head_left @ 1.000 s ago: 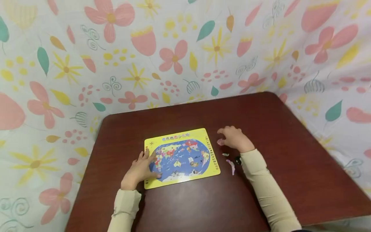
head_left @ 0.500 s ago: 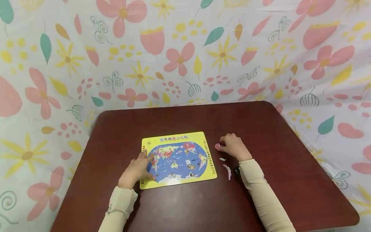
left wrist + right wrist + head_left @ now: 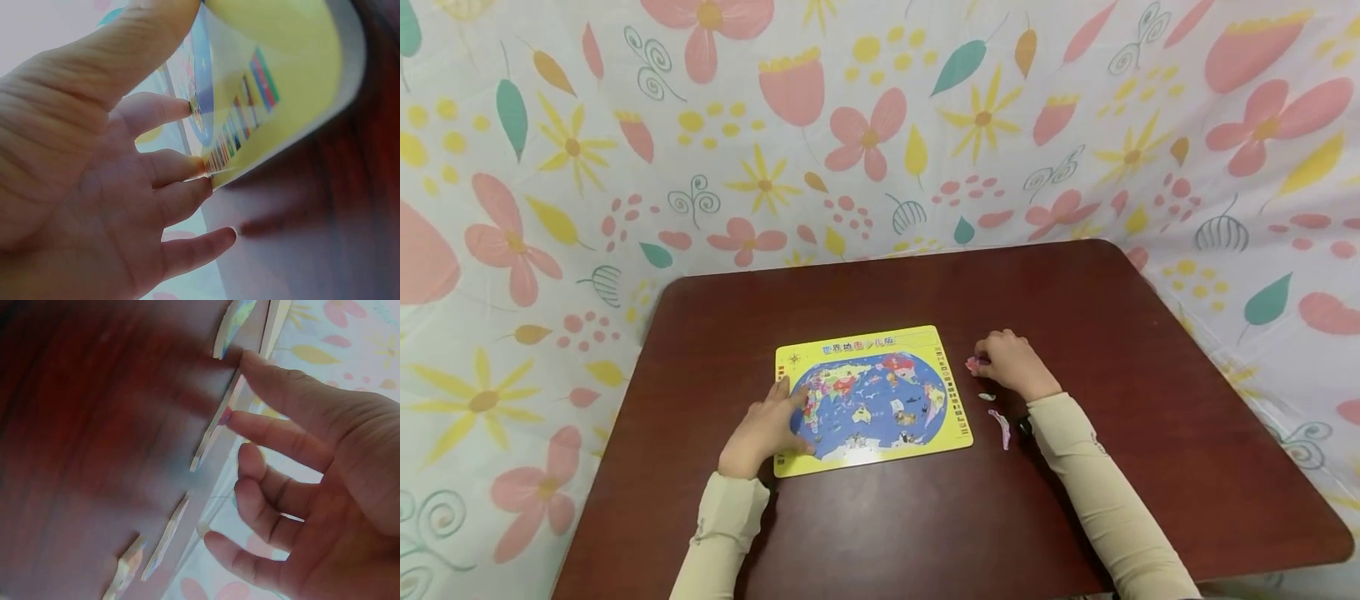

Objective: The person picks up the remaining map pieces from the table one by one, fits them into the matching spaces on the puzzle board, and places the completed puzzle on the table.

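Observation:
A yellow-bordered world map puzzle board [image 3: 936,446] lies flat on the table, its blue map filled with printed lands and animals. My left hand [image 3: 763,429] rests spread over its left edge. In the left wrist view, the left fingertips [image 3: 199,164] touch the board's border. Right of the board, my right hand [image 3: 1011,365] pinches a small pink puzzle piece [image 3: 973,365] by thumb and index finger, at table level. Closer to me lie a small pale green piece [image 3: 987,397] and a curved purple-pink piece [image 3: 1002,433]. The right wrist view shows the pinched piece [image 3: 212,434] edge-on.
Dark reddish-brown wood makes up the table [image 3: 880,533], with rounded far corners. A flower-printed white cloth [image 3: 865,200] hangs behind it and along the right side. More thin pieces, such as a green-yellow piece [image 3: 236,325], show in the right wrist view.
My right hand has come down onto the pink puzzle piece, thumb and index finger closing at it. The left hand stays on the board. The head view has shifted slightly.

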Demonstrator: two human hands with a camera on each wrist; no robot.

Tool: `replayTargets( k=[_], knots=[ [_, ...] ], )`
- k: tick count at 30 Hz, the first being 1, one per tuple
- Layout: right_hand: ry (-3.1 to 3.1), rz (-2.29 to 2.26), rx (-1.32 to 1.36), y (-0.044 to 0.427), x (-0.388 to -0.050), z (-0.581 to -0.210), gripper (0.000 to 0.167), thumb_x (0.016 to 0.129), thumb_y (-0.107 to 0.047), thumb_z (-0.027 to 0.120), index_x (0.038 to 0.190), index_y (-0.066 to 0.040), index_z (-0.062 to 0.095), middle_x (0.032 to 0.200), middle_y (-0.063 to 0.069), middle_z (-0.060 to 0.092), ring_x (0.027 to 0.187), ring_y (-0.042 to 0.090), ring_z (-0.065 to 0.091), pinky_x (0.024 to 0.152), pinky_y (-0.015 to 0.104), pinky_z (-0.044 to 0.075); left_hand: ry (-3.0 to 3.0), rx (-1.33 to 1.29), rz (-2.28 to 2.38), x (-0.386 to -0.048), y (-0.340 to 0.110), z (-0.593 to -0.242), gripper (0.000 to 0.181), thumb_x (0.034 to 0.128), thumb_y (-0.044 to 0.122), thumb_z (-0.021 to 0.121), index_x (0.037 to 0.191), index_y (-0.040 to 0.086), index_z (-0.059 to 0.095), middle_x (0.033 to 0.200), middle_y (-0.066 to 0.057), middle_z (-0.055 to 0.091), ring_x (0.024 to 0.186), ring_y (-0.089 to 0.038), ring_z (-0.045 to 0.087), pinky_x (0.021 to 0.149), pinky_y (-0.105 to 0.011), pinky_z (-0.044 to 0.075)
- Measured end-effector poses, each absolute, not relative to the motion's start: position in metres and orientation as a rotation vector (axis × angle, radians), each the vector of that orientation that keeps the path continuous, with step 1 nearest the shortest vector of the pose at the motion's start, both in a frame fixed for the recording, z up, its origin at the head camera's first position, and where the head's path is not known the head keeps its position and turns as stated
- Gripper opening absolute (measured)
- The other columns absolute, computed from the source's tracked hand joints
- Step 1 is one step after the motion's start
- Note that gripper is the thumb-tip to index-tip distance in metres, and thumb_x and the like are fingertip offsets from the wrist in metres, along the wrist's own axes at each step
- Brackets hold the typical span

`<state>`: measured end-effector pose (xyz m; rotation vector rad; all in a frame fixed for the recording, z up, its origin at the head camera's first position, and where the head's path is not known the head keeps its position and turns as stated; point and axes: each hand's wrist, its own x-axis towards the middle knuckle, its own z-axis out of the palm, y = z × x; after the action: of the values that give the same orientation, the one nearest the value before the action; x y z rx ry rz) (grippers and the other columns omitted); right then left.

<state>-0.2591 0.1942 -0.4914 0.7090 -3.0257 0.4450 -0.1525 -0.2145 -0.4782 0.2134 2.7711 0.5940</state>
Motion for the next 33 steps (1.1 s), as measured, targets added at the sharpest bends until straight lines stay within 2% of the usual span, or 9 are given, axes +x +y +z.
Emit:
replayTargets(
  k=[13,20,26,33],
  knots=[
    [-3.004,0.382,0.754,0.184,-0.266,-0.477,0.022,0.087,-0.02,0.079,0.081,-0.005,0.064,0.076,0.007,0.053,0.068,0.025,0.051,0.067,0.048,0.043,2.792,0.237,0.56,-0.163,-0.219,-0.474,0.101,0.073,0.034,0.093,0.156,0.009,0.041,0.165,-0.026,0.013,0.152,-0.041,0.015,0.113,-0.068,0.022],
    [-2.992,0.345,0.746,0.173,-0.261,-0.469,0.024,0.085,-0.019,0.081,0.082,-0.004,0.063,0.075,0.007,0.051,0.067,0.024,0.049,0.064,0.045,0.042,2.78,0.26,0.564,-0.162,-0.213,-0.479,0.102,0.0739,0.035,0.092,0.157,0.009,0.039,0.165,-0.026,0.014,0.152,-0.041,0.014,0.114,-0.07,0.014],
    [-2.992,0.337,0.829,0.151,-0.257,-0.472,0.031,0.085,-0.023,0.083,0.079,-0.004,0.059,0.071,0.006,0.046,0.064,0.022,0.045,0.06,0.039,0.037,2.783,0.221,0.556,-0.153,-0.216,-0.481,0.103,0.0718,0.034,0.094,0.156,0.01,0.04,0.165,-0.025,0.016,0.152,-0.04,0.014,0.112,-0.074,0.001],
    [-3.003,0.3,0.893,0.123,-0.26,-0.474,0.03,0.084,-0.023,0.084,0.092,0.001,0.067,0.073,0.005,0.049,0.066,0.021,0.046,0.057,0.035,0.035,2.772,0.203,0.574,-0.151,-0.218,-0.481,0.101,0.0716,0.032,0.094,0.155,0.01,0.042,0.164,-0.025,0.018,0.152,-0.04,0.015,0.112,-0.075,0.004]
  ],
)
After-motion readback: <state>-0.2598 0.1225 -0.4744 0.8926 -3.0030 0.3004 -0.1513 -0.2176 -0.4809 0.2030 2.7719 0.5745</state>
